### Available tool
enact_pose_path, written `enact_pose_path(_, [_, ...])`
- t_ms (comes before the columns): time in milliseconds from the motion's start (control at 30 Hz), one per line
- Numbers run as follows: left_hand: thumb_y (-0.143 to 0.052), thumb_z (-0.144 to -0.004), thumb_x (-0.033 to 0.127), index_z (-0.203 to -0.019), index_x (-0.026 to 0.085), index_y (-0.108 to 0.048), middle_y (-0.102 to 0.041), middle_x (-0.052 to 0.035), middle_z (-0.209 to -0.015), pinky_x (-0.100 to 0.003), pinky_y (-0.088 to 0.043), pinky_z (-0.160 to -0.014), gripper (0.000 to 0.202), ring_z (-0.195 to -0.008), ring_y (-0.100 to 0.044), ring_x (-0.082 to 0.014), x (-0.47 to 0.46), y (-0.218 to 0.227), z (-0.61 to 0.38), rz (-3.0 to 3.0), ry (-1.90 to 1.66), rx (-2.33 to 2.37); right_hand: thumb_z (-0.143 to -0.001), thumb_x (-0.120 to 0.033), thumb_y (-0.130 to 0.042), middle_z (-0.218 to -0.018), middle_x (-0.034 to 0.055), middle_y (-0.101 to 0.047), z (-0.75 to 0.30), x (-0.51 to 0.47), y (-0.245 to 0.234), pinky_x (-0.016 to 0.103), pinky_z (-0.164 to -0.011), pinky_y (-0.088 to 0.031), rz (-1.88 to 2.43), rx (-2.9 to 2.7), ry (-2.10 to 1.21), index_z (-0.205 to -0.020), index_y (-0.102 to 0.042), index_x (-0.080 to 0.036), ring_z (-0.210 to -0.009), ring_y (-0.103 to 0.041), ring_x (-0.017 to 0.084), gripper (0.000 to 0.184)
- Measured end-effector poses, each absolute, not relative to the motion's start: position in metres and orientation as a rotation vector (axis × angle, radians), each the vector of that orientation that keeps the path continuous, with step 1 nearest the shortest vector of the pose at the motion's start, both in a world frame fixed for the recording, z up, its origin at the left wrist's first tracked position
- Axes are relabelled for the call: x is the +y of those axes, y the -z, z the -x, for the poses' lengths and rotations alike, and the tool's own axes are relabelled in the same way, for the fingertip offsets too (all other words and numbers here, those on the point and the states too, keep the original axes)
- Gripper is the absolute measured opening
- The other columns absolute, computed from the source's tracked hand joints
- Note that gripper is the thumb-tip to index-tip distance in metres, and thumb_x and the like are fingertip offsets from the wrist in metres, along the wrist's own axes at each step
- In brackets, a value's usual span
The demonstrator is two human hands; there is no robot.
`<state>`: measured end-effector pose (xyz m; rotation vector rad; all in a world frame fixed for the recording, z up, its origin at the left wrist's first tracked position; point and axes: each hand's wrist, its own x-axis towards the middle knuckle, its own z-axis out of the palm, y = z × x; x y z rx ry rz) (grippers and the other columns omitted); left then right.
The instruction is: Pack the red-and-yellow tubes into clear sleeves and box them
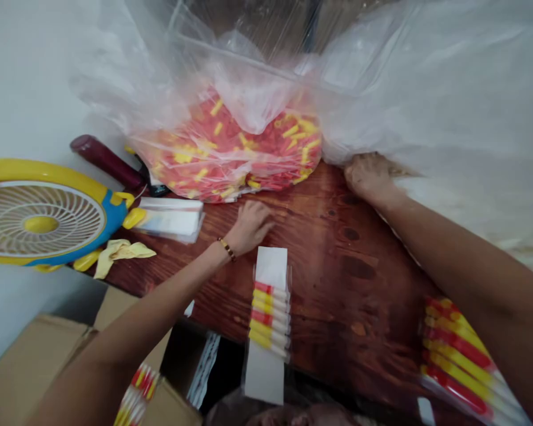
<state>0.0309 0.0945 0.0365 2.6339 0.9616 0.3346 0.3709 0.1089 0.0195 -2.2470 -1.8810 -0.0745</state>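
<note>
My left hand (249,226) rests on the wooden table (337,266) just below a clear plastic bag (231,148) full of red and yellow pieces, fingers curled near the bag's lower edge. My right hand (369,176) is closed on the edge of a large white plastic bag (448,118) at the right. In front of me lies a clear sleeve with a white card (269,322) holding several red and yellow pens.
A yellow and blue fan (39,216) sits at the left, beside a dark red cylinder (104,160) and a stack of clear sleeves (171,219). A packed sleeve of pens (457,361) lies at the lower right. Cardboard boxes (31,361) stand below the table.
</note>
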Motion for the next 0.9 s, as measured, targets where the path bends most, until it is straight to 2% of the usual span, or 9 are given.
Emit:
enact_pose_path(67, [-0.052, -0.091, 0.033, -0.101, 0.021, -0.063, -0.06, -0.007, -0.107, -0.04, -0.034, -0.095, 0.019, -0.108, -0.045, -0.0238, 0.067, -0.03, -0.008, -2.52, -0.189, 0.845, -0.092, -0.011, -0.037, -0.108, 0.0374, -0.057, -0.367, 0.106, -0.023, 0.048, -0.091, -0.031, 2.337, -1.949, 0.161, -0.099, -0.058, 0.012, -0.116, -0.048, 0.036, 0.032])
enact_pose_path(167, [-0.056, -0.088, 0.036, -0.103, 0.023, -0.062, -0.058, -0.0067, -0.107, -0.04, -0.035, -0.092, 0.021, -0.107, -0.044, -0.0242, 0.036, -0.02, 0.016, -2.437, -0.086, 0.807, -0.089, -0.017, -0.05, -0.106, 0.031, -0.061, -0.356, 0.097, -0.032, 0.045, -0.088, -0.033, 2.342, -2.144, 0.19, -0.103, -0.059, 0.003, -0.11, -0.052, 0.034, 0.026])
enact_pose_path(233, [-0.056, -0.088, 0.037, -0.106, 0.023, -0.061, -0.057, -0.0071, -0.109, -0.041, -0.034, -0.091, 0.024, -0.106, -0.043, -0.0247, 0.026, -0.016, 0.024, -2.433, -0.077, 0.845, -0.084, -0.022, -0.059, -0.107, 0.0265, -0.063, -0.34, 0.088, -0.039, 0.043, -0.085, -0.036, 2.275, -2.163, 0.15, -0.111, -0.057, -0.003, -0.103, -0.056, 0.032, 0.033])
enact_pose_path(333, [-0.057, -0.087, 0.037, -0.101, 0.022, -0.06, -0.057, -0.0069, -0.107, -0.04, -0.033, -0.088, 0.02, -0.105, -0.043, -0.0249, 0.025, -0.013, 0.027, -2.433, -0.086, 0.907, -0.081, -0.021, -0.058, -0.103, 0.0146, -0.066, -0.303, 0.072, -0.044, 0.037, -0.079, -0.043, 2.065, -1.944, -0.132, -0.118, -0.054, -0.013, -0.091, -0.06, 0.026, 0.038])
enact_pose_path(433, [-0.059, -0.086, 0.033, -0.09, 0.02, -0.059, -0.058, -0.0049, -0.102, -0.038, -0.032, -0.085, 0.013, -0.102, -0.044, -0.0242, 0.031, -0.012, 0.026, -2.416, -0.091, 0.901, -0.078, -0.021, -0.055, -0.089, 0.0049, -0.066, -0.257, 0.053, -0.038, 0.03, -0.07, -0.047, 1.712, -1.704, -0.62, -0.101, -0.059, -0.018, -0.078, -0.061, 0.018, 0.023])
enact_pose_path(500, [-0.059, -0.086, 0.031, -0.088, 0.02, -0.058, -0.059, -0.0037, -0.099, -0.037, -0.031, -0.084, 0.011, -0.101, -0.044, -0.0234, 0.034, -0.012, 0.026, -2.39, -0.107, 0.88, -0.077, -0.026, -0.057, -0.078, 0.0025, -0.065, -0.229, 0.042, -0.029, 0.026, -0.06, -0.047, 1.558, -1.575, -0.96, -0.091, -0.059, -0.018, -0.066, -0.06, 0.015, 0.016])
enact_pose_path(567, [-0.058, -0.086, 0.03, -0.087, 0.02, -0.058, -0.061, -0.0027, -0.096, -0.036, -0.03, -0.084, 0.01, -0.101, -0.045, -0.0226, 0.036, -0.013, 0.026, -2.353, -0.109, 0.857, -0.076, -0.031, -0.06, -0.071, 0.0012, -0.063, -0.208, 0.032, -0.019, 0.024, -0.051, -0.045, 1.484, -1.438, -1.183, -0.092, -0.058, -0.019, -0.057, -0.057, 0.013, 0.021])
enact_pose_path(733, [-0.055, -0.087, 0.026, -0.088, 0.02, -0.059, -0.064, -0.0012, -0.096, -0.037, -0.028, -0.085, 0.007, -0.102, -0.044, -0.0224, 0.041, -0.012, 0.027, -2.34, -0.092, 0.804, -0.071, -0.031, -0.064, -0.067, 0.0004, -0.062, -0.183, 0.02, 0.0, 0.02, -0.041, -0.042, 1.488, -1.304, -1.314, -0.09, -0.056, -0.019, -0.051, -0.057, 0.012, 0.024])
enact_pose_path(900, [-0.056, -0.086, 0.022, -0.083, 0.019, -0.056, -0.063, -0.0005, -0.094, -0.036, -0.028, -0.086, 0.004, -0.099, -0.045, -0.0205, 0.043, -0.004, 0.024, -2.297, -0.195, 0.835, -0.067, -0.029, -0.068, -0.062, -0.0006, -0.061, -0.171, 0.014, 0.002, 0.018, -0.039, -0.041, 1.505, -1.333, -1.419, -0.083, -0.056, -0.019, -0.053, -0.058, 0.013, 0.022])
